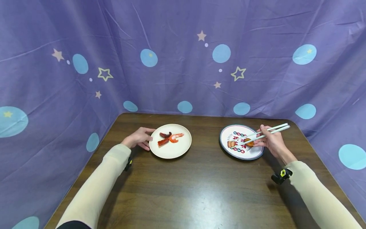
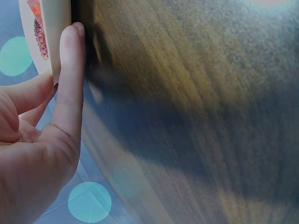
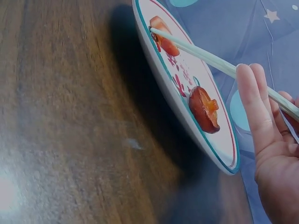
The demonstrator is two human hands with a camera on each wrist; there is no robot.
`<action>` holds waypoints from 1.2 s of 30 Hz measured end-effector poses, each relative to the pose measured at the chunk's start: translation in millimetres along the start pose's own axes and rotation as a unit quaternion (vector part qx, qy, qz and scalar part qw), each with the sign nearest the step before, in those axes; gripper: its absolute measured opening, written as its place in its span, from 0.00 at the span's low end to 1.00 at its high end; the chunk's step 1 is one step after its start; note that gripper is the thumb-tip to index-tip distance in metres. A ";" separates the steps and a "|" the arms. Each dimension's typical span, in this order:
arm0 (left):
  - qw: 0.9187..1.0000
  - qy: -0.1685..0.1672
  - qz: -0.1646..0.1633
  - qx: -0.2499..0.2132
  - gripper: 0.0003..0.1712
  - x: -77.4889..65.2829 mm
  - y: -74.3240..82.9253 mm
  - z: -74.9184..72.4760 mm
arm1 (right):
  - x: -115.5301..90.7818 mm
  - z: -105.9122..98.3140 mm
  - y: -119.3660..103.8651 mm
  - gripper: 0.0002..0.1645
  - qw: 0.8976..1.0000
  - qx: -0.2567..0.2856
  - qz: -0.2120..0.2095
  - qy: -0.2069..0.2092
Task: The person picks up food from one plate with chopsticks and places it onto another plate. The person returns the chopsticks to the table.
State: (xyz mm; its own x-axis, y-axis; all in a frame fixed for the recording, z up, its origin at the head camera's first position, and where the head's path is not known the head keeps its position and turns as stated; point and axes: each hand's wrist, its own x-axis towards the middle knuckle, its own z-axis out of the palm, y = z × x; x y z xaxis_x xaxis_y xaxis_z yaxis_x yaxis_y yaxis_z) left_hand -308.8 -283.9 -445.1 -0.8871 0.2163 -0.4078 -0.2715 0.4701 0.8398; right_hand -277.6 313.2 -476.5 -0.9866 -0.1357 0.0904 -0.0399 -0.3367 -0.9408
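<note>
My left hand (image 1: 139, 138) grips the left rim of a cream plate (image 1: 183, 151), with one finger extended along its side in the left wrist view. On that plate lie an orange-red shrimp (image 1: 175, 137), a reddish-brown sausage-like piece (image 1: 163, 142) and a darker piece (image 1: 165, 135). My right hand (image 1: 273, 142) holds a pair of pale green chopsticks (image 1: 275, 129) over a white patterned plate (image 1: 251, 156). Their tips reach a layered, meat-like brown piece (image 3: 163, 37) at the plate's left side. A brown mushroom cap (image 3: 203, 110), stem up, sits nearer the right hand.
Both plates stand toward the back of a brown wooden table (image 1: 200, 184), with a wide gap between them. Purple curtain (image 1: 183, 79) with stars and blue dots surrounds the back and sides. Dark wrist cameras (image 1: 281, 176) are strapped at the cuffs.
</note>
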 end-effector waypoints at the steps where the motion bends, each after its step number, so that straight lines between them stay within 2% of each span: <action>1: 1.000 0.000 0.001 0.001 0.38 -0.4 0.7 -0.2 | 0.2 0.4 0.1 0.21 1.000 -0.004 -0.001 0.007; 9: 1.000 -0.002 0.000 -0.003 0.38 0.8 -0.3 0.0 | 4.0 2.6 0.7 0.23 0.999 -0.020 -0.007 0.030; 19: 1.000 -0.005 -0.002 -0.004 0.38 -0.8 0.2 0.6 | 3.7 -6.8 1.7 0.20 0.999 0.027 0.009 0.042; 36: 1.000 -0.005 0.001 -0.004 0.38 1.9 -0.9 -0.3 | 20.9 -18.0 -12.1 0.21 0.998 0.055 0.034 0.010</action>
State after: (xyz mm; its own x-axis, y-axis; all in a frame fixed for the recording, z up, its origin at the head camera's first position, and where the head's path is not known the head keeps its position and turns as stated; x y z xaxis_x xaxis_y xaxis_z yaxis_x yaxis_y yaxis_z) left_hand -310.4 -284.1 -446.6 -0.8839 0.2261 -0.4095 -0.2727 0.4621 0.8439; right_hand -300.6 331.2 -469.0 -0.9894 -0.1434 0.0206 0.0432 -0.4279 -0.9028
